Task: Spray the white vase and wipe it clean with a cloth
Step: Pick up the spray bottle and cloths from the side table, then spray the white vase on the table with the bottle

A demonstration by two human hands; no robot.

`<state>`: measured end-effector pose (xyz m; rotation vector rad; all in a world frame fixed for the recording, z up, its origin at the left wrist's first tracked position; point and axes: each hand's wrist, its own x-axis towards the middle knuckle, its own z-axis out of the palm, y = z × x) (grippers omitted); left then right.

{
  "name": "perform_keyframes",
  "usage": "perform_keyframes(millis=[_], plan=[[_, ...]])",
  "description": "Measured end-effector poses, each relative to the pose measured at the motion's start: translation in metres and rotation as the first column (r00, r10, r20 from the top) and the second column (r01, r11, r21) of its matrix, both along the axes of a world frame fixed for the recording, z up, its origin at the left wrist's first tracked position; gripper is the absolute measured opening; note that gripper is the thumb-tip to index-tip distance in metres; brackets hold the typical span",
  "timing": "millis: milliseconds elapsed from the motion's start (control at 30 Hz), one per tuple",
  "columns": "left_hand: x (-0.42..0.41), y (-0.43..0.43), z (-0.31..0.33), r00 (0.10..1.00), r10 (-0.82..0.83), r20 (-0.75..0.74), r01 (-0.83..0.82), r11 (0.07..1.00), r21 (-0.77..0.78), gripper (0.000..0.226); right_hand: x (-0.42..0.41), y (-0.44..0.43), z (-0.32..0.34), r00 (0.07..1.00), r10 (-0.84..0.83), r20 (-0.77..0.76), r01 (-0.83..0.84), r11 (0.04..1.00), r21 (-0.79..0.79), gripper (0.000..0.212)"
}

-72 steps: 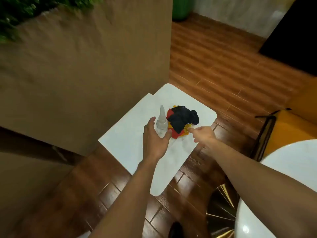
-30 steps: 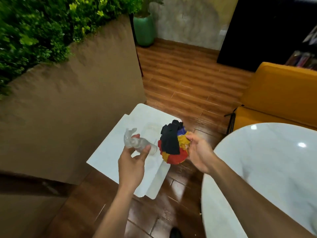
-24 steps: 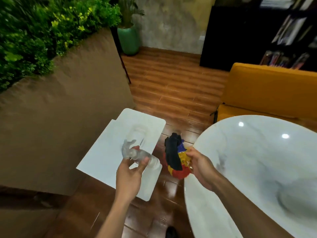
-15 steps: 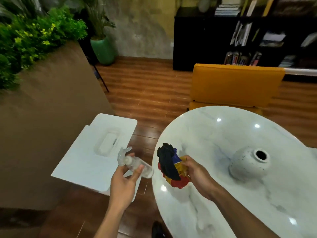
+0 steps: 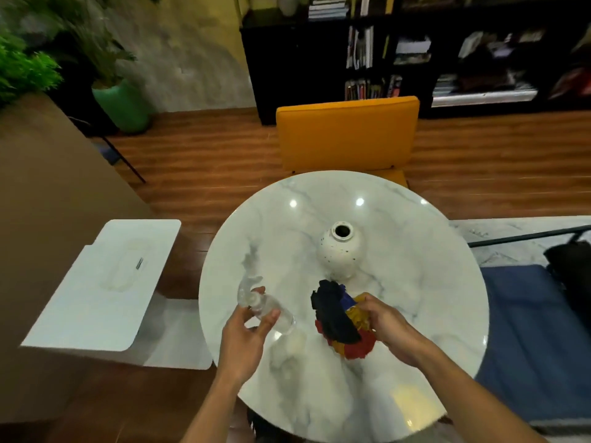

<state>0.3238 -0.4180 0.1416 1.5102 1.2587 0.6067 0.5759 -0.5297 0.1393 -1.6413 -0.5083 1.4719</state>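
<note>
Head view looked down on a round white marble bench (image 5: 415, 314) with both bare hands over its near half. The left hand (image 5: 243, 340) had its grip closed around a clear spray bottle (image 5: 265, 305), thumb and fingers wrapped on the body, the bottle lying tilted with its nozzle end up and to the left. The right hand (image 5: 388, 324) had its grip closed on a bunched cloth (image 5: 340, 318), black, blue, yellow and red, held just above the bench surface. The white vase (image 5: 340, 249) stood upright near the middle of the bench, speckled with dark spots, its dark round mouth facing up; the cloth's upper edge sat just before its base, and whether they touched could not be told. Beyond the bench stood a yellow chair (image 5: 347, 135), with a dark bookshelf (image 5: 415, 52) behind it. To the left, apart from the bench, was a lower white side table (image 5: 96, 298).
</note>
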Motion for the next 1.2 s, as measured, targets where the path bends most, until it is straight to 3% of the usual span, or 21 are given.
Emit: perform_keyframes(millis=[300,400,733,900,1200], plan=[[0.049,-0.055,-0.009,0.990,-0.139,-0.028,0.138,0.990,-0.041,0.044,0.075,-0.064,-0.062,0.991,-0.127,0.047,0.134,0.972,-0.193,0.033],[0.052,-0.065,-0.007,0.983,-0.178,-0.043,0.177,0.984,-0.021,0.047,0.085,-0.074,-0.064,0.985,-0.148,0.094,0.165,0.964,-0.208,0.032],[0.052,-0.068,-0.025,0.945,-0.271,-0.183,0.283,0.958,0.040,0.094,0.093,-0.084,-0.076,0.890,-0.071,0.450,0.188,0.957,-0.222,0.012],[0.057,-0.065,-0.032,0.932,-0.303,-0.199,0.322,0.944,0.070,0.093,0.084,-0.077,-0.052,0.824,-0.099,0.559,0.206,0.970,-0.131,0.040],[0.061,-0.052,-0.047,0.913,-0.322,-0.250,0.369,0.914,0.172,0.075,0.067,-0.024,-0.002,0.756,-0.141,0.639,0.038,0.984,0.173,0.027]])
